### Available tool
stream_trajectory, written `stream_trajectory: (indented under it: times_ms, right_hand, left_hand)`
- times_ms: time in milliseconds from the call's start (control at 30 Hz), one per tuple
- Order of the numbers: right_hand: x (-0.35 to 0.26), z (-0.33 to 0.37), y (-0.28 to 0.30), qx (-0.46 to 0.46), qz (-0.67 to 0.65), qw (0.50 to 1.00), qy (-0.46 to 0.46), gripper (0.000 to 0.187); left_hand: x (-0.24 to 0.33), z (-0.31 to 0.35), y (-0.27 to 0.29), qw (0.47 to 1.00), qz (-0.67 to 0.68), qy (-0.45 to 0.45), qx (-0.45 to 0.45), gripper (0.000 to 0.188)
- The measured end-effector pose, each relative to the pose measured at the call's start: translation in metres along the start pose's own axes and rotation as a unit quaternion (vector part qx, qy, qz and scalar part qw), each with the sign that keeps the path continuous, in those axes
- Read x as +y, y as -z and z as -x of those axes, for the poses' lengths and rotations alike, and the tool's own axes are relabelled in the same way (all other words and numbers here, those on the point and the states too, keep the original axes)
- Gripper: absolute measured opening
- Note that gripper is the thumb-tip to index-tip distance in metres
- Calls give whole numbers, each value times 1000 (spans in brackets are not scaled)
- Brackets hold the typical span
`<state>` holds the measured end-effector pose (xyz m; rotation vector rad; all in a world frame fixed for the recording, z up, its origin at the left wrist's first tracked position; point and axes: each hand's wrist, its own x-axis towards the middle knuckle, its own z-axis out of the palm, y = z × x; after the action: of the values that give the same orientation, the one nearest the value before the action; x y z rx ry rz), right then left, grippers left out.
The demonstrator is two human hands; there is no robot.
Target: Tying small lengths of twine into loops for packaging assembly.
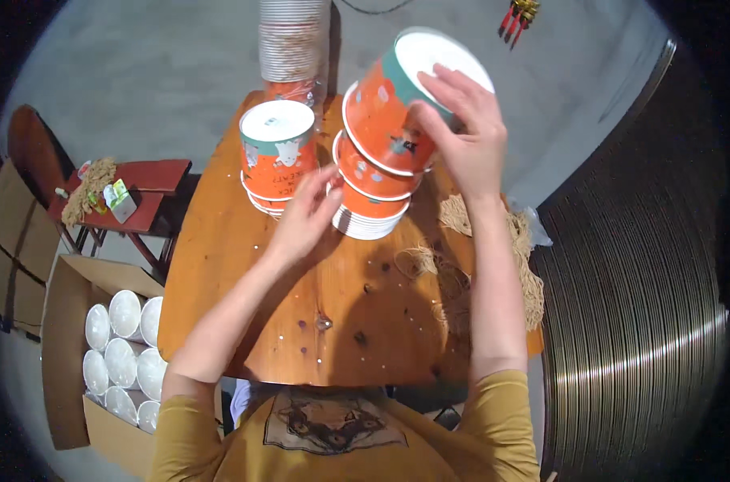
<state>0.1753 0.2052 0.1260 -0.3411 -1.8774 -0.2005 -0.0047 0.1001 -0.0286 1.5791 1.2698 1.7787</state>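
Two stacks of upside-down orange paper buckets with green bands and white bases stand on the wooden table. My right hand (pixel 465 120) grips the upper bucket (pixel 385 108) of the right stack, thumb on its side and fingers across its white base. That bucket leans to the right over the nested buckets (pixel 373 205), whose white rims are packed together at the bottom. My left hand (pixel 302 215) is between the two stacks with fingers loosely bent and apart, close to the right stack's rims; contact is unclear. The left stack (pixel 278 157) stands just beyond it.
A tall column of nested cups (pixel 292 40) in plastic wrap rises behind. Tan twine (pixel 525 273) lies along the table's right side. At lower left, an open carton (pixel 63 345) holds wrapped white stacks. A red bench (pixel 144 201) carries more twine. Ribbed dark sheeting (pixel 630 321) is at right.
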Motion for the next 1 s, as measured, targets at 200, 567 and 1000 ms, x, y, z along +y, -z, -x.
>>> stream_trajectory:
  times_ms: [200,567,1000]
  right_hand:
    - [-36,33,51,130,-41,991,-1,44]
    - [16,176,82,-238,93,856,-450,36]
    - [42,175,78,-155,-113,865,-463,12]
  left_hand:
    - [92,-20,-28,973,218,-78,-17,43]
    - [135,23,14,993,96,-72,-11,26]
    - [115,91,31,896,-364,-107,-229,49]
